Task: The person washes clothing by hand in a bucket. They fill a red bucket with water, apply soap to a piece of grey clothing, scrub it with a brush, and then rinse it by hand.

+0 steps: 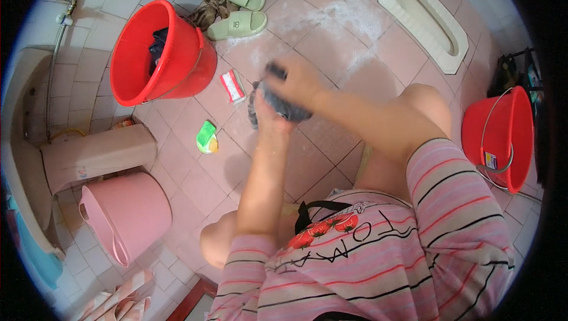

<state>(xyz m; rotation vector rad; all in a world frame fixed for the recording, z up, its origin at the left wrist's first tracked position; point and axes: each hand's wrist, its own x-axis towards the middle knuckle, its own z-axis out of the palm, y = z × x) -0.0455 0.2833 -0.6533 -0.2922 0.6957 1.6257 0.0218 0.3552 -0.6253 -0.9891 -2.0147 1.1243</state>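
Over the tiled floor, both my hands grip a bunched dark grey cloth [291, 110]. My left hand [273, 121] supports it from below, its fingers partly hidden by the cloth. Above it, my right hand [300, 78] is closed and smeared by motion, with a darker part of the bundle showing at its fingertips. What garment the cloth is, I cannot tell. Left of my hands lie a red and white packet [232, 87] and a green bar [206, 133] resting on a white and yellow piece.
A red bucket [192, 64] with dark cloth inside stands far left, near green slippers [238, 25]. White suds [349, 16] lie on the floor before a squat toilet [423, 22]. Another red bucket [494, 138] is right; a pink tub [133, 211] and sink pedestal [106, 152] are left.
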